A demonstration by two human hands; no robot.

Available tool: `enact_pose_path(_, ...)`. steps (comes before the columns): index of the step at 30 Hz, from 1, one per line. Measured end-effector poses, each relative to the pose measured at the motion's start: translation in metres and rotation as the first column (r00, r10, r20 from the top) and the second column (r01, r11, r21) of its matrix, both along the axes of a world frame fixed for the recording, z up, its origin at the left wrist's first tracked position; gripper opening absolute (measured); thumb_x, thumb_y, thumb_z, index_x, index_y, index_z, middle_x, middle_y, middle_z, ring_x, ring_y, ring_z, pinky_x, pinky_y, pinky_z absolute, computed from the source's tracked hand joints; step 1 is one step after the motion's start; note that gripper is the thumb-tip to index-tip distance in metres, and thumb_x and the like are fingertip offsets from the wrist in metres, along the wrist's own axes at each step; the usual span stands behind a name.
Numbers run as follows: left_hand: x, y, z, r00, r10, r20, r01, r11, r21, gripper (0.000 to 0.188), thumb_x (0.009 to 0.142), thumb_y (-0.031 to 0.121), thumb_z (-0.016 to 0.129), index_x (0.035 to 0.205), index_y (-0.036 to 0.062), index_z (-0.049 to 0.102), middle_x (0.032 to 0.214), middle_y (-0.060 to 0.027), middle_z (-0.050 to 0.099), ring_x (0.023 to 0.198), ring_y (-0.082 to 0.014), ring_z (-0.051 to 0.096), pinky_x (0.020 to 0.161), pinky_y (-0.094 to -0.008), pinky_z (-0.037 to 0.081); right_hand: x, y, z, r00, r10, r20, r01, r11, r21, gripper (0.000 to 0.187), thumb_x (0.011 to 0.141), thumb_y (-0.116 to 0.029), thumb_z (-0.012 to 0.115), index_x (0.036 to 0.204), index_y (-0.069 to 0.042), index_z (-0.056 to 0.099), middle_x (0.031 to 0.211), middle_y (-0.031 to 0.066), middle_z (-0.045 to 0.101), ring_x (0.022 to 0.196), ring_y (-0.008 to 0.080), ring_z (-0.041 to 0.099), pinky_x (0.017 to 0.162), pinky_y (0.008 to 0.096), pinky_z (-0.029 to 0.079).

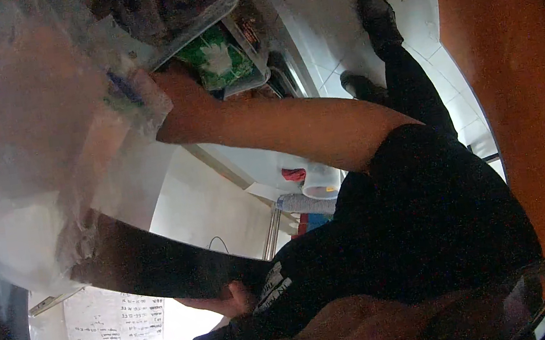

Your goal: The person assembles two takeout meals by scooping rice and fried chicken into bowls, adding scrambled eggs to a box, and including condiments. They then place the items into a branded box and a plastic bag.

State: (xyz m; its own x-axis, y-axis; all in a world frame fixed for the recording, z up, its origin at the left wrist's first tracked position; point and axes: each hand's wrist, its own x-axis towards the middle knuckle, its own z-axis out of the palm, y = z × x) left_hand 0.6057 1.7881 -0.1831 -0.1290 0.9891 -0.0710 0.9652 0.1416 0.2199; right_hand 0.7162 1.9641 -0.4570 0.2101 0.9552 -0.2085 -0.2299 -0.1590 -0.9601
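Observation:
The view is turned about, with my torso at the right and my feet at the top. My right arm reaches leftward across the upper middle. My right hand [175,100] is partly behind a crinkled clear plastic wrapping [107,116] with a blue patch, so its fingers are hidden. Close beside it, a green bag with a white leaf shape [216,57] sits in a clear plastic bin [233,0]. Lower down, my left hand [233,300] has curled fingers against the edge of a long dark panel [167,259]; its grip is partly hidden.
Hazy translucent plastic covers much of the left side. A clear tub [321,181], a red item [294,175] and stacked clear cups [304,203] stand near my body. A whiteboard [116,318] hangs at lower left; an orange-brown surface [517,90] runs along the right.

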Motion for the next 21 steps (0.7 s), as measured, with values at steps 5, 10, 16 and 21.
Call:
enact_pose_path(5,0.004,-0.004,0.004,1.000,0.005,-0.017,-0.005,1.000,-0.004,0.112,0.078,0.047,0.072,0.154,-0.0013,0.006,0.154,-0.0268,0.019,0.143,-0.0385,0.021,0.117,-0.0481,0.017,-0.001,-0.010,0.016,0.975,0.009,0.221,-0.006,1.000,-0.014,0.055,0.086,-0.032,0.067,0.129,-0.003,0.048,0.127,0.0275,0.051,0.117,0.0452,0.049,0.101,0.0481,0.040)
enact_pose_path(10,0.007,-0.003,0.004,1.000,0.003,-0.021,-0.004,1.000,-0.016,0.111,0.079,0.047,0.071,0.154,-0.0013,0.006,0.155,-0.0268,0.018,0.143,-0.0385,0.021,0.117,-0.0481,0.016,0.004,-0.014,0.003,0.993,0.087,0.082,-0.081,0.994,-0.073,0.060,0.078,-0.032,0.075,0.121,-0.003,0.045,0.116,0.0291,0.056,0.112,0.0468,0.052,0.094,0.0508,0.044)
enact_pose_path(16,0.008,-0.002,0.005,1.000,-0.006,-0.022,0.006,1.000,-0.018,0.110,0.079,0.047,0.071,0.154,-0.0013,0.006,0.155,-0.0268,0.018,0.143,-0.0386,0.020,0.117,-0.0482,0.016,0.027,-0.009,0.002,0.992,0.122,-0.031,-0.124,0.989,-0.078,0.064,0.072,-0.025,0.081,0.112,-0.001,0.038,0.097,0.0284,0.060,0.093,0.0468,0.062,0.080,0.0519,0.049)
enact_pose_path(21,0.008,-0.001,0.003,1.000,-0.006,-0.020,0.006,1.000,-0.027,0.110,0.080,0.047,0.070,0.154,-0.0013,0.006,0.155,-0.0268,0.018,0.143,-0.0386,0.020,0.117,-0.0483,0.015,0.038,-0.004,-0.006,0.996,0.077,-0.039,-0.081,0.988,-0.130,0.063,0.075,-0.022,0.079,0.115,0.000,0.035,0.092,0.0269,0.060,0.091,0.0456,0.063,0.077,0.0511,0.050)
